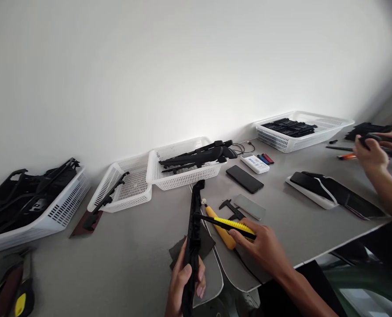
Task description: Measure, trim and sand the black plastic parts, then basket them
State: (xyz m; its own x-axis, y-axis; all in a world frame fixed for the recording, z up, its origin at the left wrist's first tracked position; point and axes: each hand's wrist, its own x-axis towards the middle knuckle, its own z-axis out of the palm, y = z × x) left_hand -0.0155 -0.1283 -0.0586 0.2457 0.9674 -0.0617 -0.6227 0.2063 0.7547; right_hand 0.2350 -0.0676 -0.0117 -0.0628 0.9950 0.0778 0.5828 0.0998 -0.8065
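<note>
A long black plastic part (193, 233) stands nearly upright in my left hand (178, 281), whose fingers wrap round its lower half. My right hand (266, 248) grips a yellow and black utility knife (235, 225). The knife's tip meets the part around its upper middle, on the right side. Just beneath the knife lies a yellow-orange handled tool (227, 235) with a cord. Behind the part, a dark sheet (208, 244) rests on the table. Black calipers (233, 210) and a grey flat slab (250, 207) lie beyond the knife.
White baskets (172, 182) with black parts line the wall. A black phone (244, 178) and a white box-shaped device (255, 164) lie mid-table. At left are tools, one a black-yellow handle (24, 299). On the right, another person's hands (372, 154) hold a dark object.
</note>
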